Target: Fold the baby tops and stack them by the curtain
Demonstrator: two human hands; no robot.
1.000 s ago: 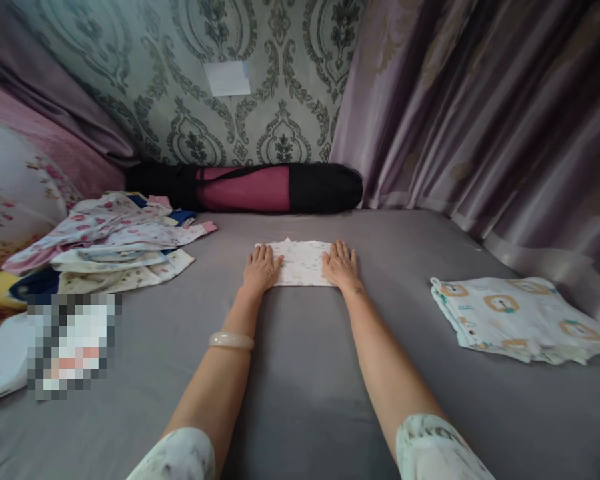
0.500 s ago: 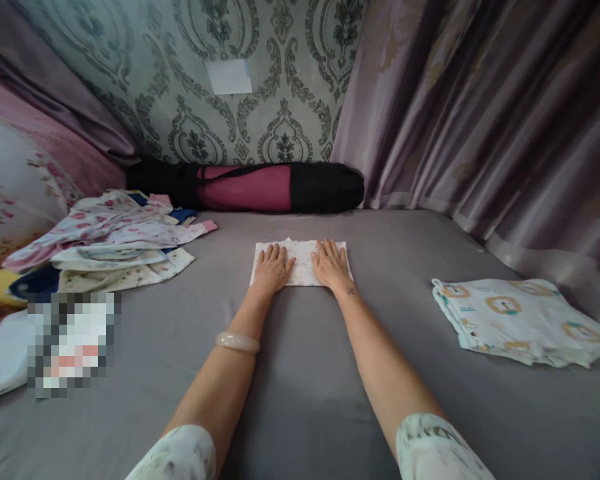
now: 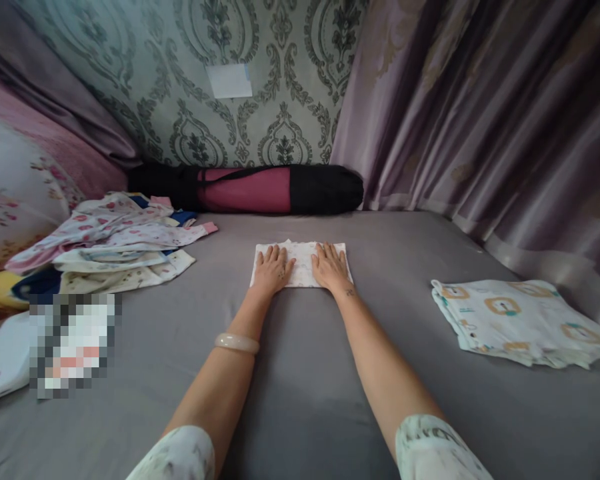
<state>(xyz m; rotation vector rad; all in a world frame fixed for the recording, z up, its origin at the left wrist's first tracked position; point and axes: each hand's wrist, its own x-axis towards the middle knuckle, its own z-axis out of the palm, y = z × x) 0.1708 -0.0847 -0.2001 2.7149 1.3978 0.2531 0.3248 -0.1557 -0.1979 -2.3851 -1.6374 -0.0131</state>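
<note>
A small folded white printed cloth (image 3: 303, 259) lies flat on the grey bed sheet (image 3: 300, 373) in front of me. My left hand (image 3: 272, 270) rests palm down on its left half, fingers stretched out. My right hand (image 3: 330, 267) lies flat on its right half, fingers spread. Both hands press on the cloth and hold nothing. A pale bangle (image 3: 237, 343) sits on my left wrist.
A loose pile of printed clothes (image 3: 115, 240) lies at the left. A folded cloth with round prints (image 3: 520, 320) lies at the right. A black and pink roll bag (image 3: 260, 189) lies against the patterned wall. Purple curtains (image 3: 480, 113) hang on the right. A white device (image 3: 0, 360) sits at the left edge.
Both hands slid inward from the cloth's outer edges toward its middle, then stayed there. The cloth's left and right ends are now uncovered.
</note>
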